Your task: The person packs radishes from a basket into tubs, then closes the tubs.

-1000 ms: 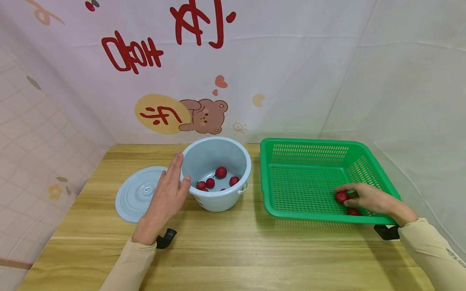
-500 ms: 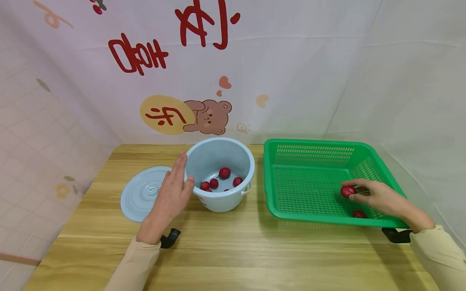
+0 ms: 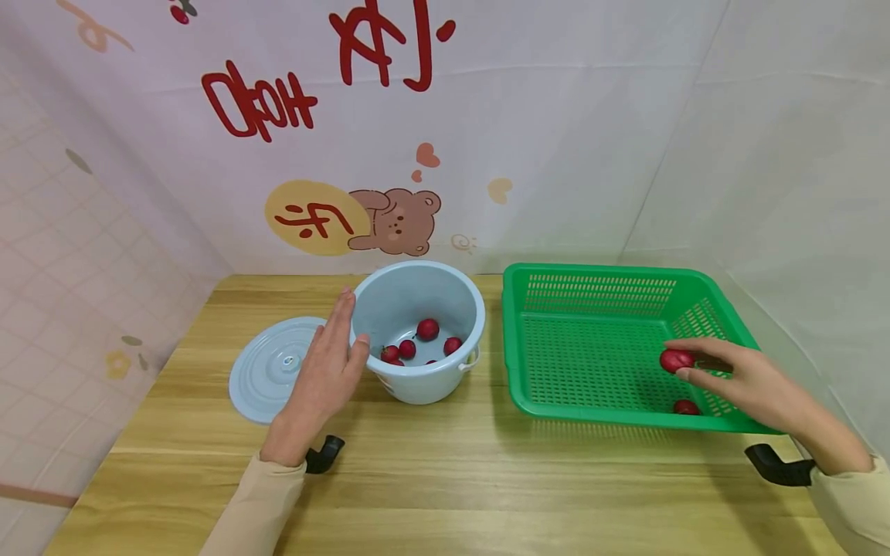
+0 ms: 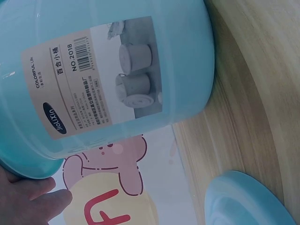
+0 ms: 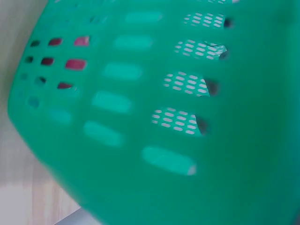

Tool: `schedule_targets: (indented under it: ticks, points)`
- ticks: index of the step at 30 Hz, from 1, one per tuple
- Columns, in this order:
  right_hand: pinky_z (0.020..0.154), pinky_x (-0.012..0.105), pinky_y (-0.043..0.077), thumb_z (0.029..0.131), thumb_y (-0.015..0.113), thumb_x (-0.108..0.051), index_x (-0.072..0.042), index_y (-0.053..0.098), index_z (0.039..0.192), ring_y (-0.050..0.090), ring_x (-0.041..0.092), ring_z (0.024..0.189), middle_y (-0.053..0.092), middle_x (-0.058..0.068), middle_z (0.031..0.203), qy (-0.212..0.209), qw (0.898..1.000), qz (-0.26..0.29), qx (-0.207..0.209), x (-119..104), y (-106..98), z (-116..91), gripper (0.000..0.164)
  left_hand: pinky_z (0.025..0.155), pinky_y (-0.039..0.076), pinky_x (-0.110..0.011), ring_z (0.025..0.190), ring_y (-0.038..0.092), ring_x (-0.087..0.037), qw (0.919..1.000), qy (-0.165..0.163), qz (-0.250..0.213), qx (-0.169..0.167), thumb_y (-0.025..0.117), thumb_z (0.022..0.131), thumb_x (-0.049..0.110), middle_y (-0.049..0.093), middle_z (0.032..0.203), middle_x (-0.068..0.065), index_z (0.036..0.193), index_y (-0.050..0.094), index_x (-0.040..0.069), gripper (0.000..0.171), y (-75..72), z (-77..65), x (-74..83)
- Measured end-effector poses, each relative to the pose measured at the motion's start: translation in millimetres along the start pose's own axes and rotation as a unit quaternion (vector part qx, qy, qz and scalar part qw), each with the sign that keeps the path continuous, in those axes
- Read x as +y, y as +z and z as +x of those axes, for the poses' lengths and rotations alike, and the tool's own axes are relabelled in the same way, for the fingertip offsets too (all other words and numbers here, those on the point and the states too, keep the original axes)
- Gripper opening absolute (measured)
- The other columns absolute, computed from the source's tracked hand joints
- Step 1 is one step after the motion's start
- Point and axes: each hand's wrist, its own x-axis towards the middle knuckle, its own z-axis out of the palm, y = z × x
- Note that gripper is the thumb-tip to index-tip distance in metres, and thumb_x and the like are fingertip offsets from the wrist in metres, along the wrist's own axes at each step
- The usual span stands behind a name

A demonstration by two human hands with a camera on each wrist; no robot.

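My right hand [image 3: 747, 378] pinches a round, dark red fruit [image 3: 677, 361] between thumb and fingertips, over the right part of the green basket [image 3: 514, 378]. Another red fruit [image 3: 686, 407] lies by the basket's near wall, below the hand. At the left, my left hand [image 3: 323, 371] rests with straight fingers against the rim of a light blue bucket [image 3: 424, 392]. Several red fruits, one larger [image 3: 427, 329], lie on the bucket's floor. The left wrist view shows the bucket's label [image 4: 93, 79]. In the right wrist view the basket's wall [image 5: 126, 178] hides the right hand.
A round blue lid [image 3: 260, 371] lies on the wooden table [image 3: 487, 494] left of the bucket, partly behind the left hand. A printed white backdrop [image 3: 556, 139] stands behind the table. The bucket's small handle [image 3: 470, 358] hangs on its right side.
My right hand has lifted the red fruit off the basket floor and drawn it slightly up and to the right. The left hand stays at the bucket.
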Motion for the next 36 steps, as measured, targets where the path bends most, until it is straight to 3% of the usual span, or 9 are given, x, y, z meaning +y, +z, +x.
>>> schedule_targets:
  ticks: [8, 21, 28, 36]
  points:
    - [0.084, 0.002, 0.036, 0.097, 0.073, -0.015, -0.017, 0.067, 0.137, 0.049, -0.022, 0.111, 0.059, -0.030, 0.123, 0.013, 0.999, 0.028, 0.043, -18, -3, -9, 0.040, 0.121, 0.016, -0.067, 0.158, 0.018, -0.029, 1.0000, 0.000, -0.002, 0.003, 0.039, 0.109, 0.034, 0.014, 0.173, -0.007, 0.166, 0.018, 0.004, 0.067, -0.1, -0.8, 0.2]
    - [0.085, 0.004, 0.036, 0.097, 0.075, -0.021, -0.023, 0.068, 0.137, 0.056, -0.017, 0.108, 0.067, -0.022, 0.121, 0.052, 0.992, 0.060, 0.103, -56, 0, -11, 0.041, 0.121, 0.017, -0.067, 0.157, 0.019, -0.030, 1.0000, -0.001, -0.003, 0.007, 0.040, 0.109, 0.032, 0.014, 0.173, -0.007, 0.165, 0.019, 0.004, 0.067, 1.1, -0.9, 0.5]
    - [0.087, 0.003, 0.040, 0.094, 0.077, -0.013, -0.020, 0.069, 0.136, 0.060, -0.012, 0.107, 0.069, -0.018, 0.121, 0.031, 0.988, 0.083, 0.125, -74, 6, -4, 0.043, 0.121, 0.017, -0.067, 0.157, 0.020, -0.030, 0.9999, 0.002, -0.004, 0.010, 0.042, 0.108, 0.030, 0.016, 0.173, -0.010, 0.165, 0.019, 0.003, 0.067, 1.6, -0.2, 0.5]
    - [0.092, 0.007, 0.044, 0.093, 0.075, -0.001, -0.012, 0.069, 0.135, 0.063, -0.001, 0.109, 0.071, -0.009, 0.120, -0.023, 0.983, 0.119, 0.136, -98, 13, 7, 0.044, 0.122, 0.016, -0.066, 0.157, 0.020, -0.031, 0.9999, 0.003, -0.004, 0.010, 0.040, 0.109, 0.033, 0.015, 0.173, -0.007, 0.165, 0.020, 0.003, 0.067, 1.3, -0.1, 0.1]
